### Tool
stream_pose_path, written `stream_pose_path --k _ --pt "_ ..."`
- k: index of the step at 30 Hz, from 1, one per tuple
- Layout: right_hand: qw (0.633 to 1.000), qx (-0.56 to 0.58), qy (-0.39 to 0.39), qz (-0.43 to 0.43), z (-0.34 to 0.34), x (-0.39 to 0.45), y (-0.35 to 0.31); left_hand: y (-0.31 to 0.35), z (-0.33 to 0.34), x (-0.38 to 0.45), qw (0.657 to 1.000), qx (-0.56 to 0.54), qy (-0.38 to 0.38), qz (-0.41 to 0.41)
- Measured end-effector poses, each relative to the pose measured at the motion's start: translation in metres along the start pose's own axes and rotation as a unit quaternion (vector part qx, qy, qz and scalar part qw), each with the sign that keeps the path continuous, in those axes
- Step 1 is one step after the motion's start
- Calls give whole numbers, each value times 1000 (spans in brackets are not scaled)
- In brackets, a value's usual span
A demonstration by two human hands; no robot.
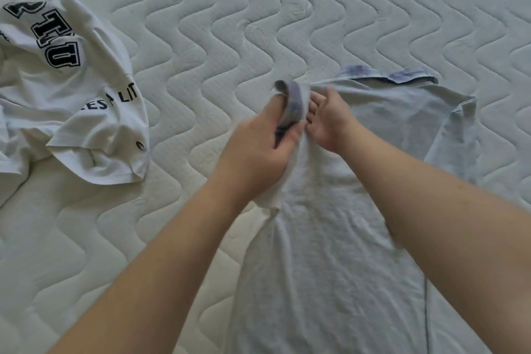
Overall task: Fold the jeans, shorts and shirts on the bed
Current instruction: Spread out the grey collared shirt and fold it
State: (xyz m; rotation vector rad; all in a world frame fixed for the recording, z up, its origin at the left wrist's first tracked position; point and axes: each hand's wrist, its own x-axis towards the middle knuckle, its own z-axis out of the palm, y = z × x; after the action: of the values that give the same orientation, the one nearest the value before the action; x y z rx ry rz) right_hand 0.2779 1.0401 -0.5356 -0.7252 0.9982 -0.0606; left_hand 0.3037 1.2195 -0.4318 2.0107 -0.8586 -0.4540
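We're over the bed (258, 8) now, its quilted mattress with the wavy stitching filling the view. The pale blue polo shirt (330, 238) lies flat from centre down toward five o'clock, collar (402, 77) up at one o'clock with faded purple-blue blotches on it. The sleeve (459, 129) at three o'clock is spread out beside the body of the shirt.

Our left hand (258, 152), just left of centre, has its fingers curled round the other sleeve (296, 103), the cuff bunched and lifted off the mattress, thumb pressed against the cloth. Our right hand (327, 121) sits just beside it, touching the same fold at the shoulder; its fingers lie fairly straight and close together, pressing on the fabric rather than gripping it. Both forearms reach in from the bottom edge, crossing over the shirt's lower half.

Over at nine o'clock, well apart, a white T-shirt (71, 112) lies crumpled, big black block letters on it and a smaller line of print below, one hemmed edge hanging toward seven o'clock.
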Motion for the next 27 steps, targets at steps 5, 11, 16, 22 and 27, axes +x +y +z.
stream_pose_path --k 5,11,16,22,27 --pt "996 -54 -4 73 -27 -13 -30 24 54 9 987 -25 -156 -25" --pt "957 -275 14 87 -84 -28 -42 -16 67 -1 965 -144 -196 -95" --pt "735 -677 38 -24 -101 -56 -25 -67 59 48 987 50 -125 -87" --pt "730 -679 50 -66 -103 -82 -8 -64 80 123 923 245 -288 67" --pt "848 -521 13 -90 -120 -102 -20 -51 89 166 806 413 -399 142"
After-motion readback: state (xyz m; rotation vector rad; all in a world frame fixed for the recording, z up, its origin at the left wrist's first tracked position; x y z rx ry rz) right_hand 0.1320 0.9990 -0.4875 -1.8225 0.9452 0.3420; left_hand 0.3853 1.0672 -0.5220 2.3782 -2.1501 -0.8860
